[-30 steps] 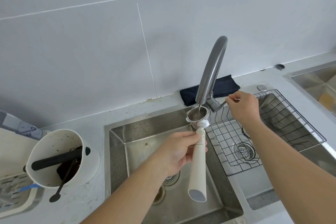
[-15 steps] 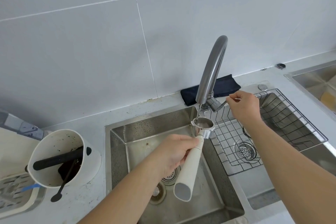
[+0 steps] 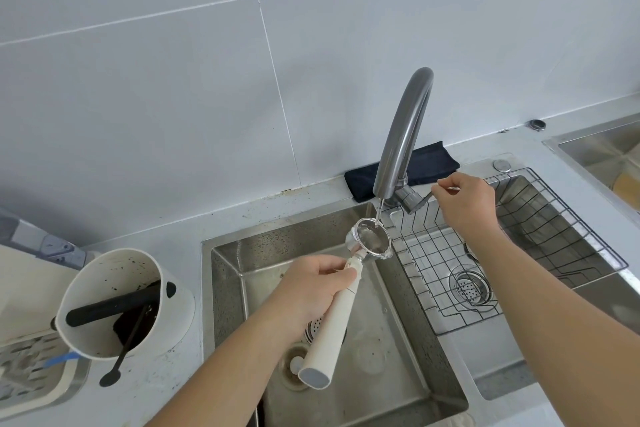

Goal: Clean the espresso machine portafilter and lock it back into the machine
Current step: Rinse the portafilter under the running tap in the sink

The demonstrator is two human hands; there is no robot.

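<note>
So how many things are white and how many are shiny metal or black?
White: 2, the portafilter handle and the knock box.
Shiny metal: 4, the faucet, the portafilter basket, the wire rack and the sink.
Black: 3, the cloth, the bar and the spoon.
Total: 9

Brushed steel sink; matt white portafilter handle; glossy wall tiles

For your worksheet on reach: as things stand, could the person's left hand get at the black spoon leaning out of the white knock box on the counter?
Probably not right away. The left hand is closed around the portafilter handle, holding its basket under the faucet stream. The way across to the black spoon in the knock box looks open, but the hand is occupied.
</note>
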